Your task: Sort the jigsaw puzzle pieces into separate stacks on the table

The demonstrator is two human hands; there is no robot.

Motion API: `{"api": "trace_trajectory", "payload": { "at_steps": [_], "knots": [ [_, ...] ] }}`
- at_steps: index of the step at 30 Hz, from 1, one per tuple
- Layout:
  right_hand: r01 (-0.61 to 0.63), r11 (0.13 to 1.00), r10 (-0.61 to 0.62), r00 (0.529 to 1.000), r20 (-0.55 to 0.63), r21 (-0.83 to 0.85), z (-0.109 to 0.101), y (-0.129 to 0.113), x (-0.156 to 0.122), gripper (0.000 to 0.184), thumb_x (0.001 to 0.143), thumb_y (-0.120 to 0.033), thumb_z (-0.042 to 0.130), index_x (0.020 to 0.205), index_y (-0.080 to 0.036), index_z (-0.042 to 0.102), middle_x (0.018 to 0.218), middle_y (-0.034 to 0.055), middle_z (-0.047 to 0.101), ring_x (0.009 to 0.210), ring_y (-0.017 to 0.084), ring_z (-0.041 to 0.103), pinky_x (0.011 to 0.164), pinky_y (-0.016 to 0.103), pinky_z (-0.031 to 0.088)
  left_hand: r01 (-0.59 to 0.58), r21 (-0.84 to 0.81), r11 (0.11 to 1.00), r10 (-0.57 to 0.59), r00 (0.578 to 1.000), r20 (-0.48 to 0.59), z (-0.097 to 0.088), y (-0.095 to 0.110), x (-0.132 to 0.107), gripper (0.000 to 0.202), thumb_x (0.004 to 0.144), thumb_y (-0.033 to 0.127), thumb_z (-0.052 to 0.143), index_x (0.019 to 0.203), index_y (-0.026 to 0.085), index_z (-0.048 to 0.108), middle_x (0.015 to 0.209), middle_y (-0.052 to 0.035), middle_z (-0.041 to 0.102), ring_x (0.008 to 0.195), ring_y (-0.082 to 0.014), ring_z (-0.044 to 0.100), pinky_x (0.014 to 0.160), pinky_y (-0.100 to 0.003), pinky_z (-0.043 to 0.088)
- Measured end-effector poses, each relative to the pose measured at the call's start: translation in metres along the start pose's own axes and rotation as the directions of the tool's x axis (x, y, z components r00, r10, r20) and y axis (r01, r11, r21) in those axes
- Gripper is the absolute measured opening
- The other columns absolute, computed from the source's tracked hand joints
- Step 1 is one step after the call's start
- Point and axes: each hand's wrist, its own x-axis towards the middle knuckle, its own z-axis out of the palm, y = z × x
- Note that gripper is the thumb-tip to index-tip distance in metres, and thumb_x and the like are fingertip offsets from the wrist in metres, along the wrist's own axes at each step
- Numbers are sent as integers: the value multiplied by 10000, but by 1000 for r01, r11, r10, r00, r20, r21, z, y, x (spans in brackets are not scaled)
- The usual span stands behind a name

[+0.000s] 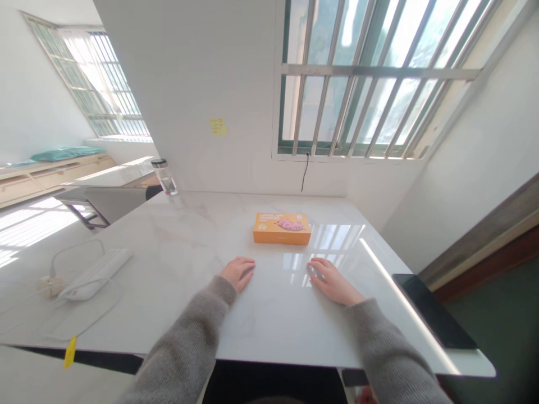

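An orange puzzle box (281, 229) with a pink picture on its lid lies flat on the glossy white table (181, 280). My left hand (239, 272) rests on its side on the tabletop, nearer to me than the box and to its left. Its thumb is apart from the fingers and nothing is between them. To the right, my right hand (332, 281) rests on the table in a similar way, thumb and fingers apart around bare tabletop. Neither hand touches the box.
A white power strip (96, 274) with cables and a plug lies at the left. A clear bottle (165, 177) stands at the far left corner. A flat black device (435, 311) lies along the right edge. Behind the table are a wall and a barred window (357, 73).
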Motion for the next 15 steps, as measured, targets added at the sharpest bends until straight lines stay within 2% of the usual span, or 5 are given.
{"api": "trace_trajectory", "payload": {
  "at_steps": [9,13,15],
  "knots": [
    [-11,1000,10,1000,13,23,-2,2,-4,360,898,-239,498,1223,-228,653,1364,105,611,1315,284,531,1123,540,420,-16,-54,998,15,999,-33,1,-2,-17,281,878,295,527,1043,221,742,1129,-113,727,1085,-276,659,993,-483,525],
    [1,998,-1,1000,-6,55,0,6,-5,347,903,-236,486,1200,-233,666,1350,100,622,1303,278,541,1123,530,423,-22,-56,998,18,998,-63,0,0,-13,268,884,291,519,1005,216,746,1115,-108,730,1082,-268,662,994,-474,529],
    [2,997,1,999,-33,80,3,10,-1,354,911,-216,447,1185,-231,670,1309,102,642,1262,265,571,1109,509,439,23,-72,997,-31,993,-113,-4,-1,-6,275,885,285,514,1026,211,740,1125,-103,728,1094,-259,661,1018,-465,522]
  ]
}}
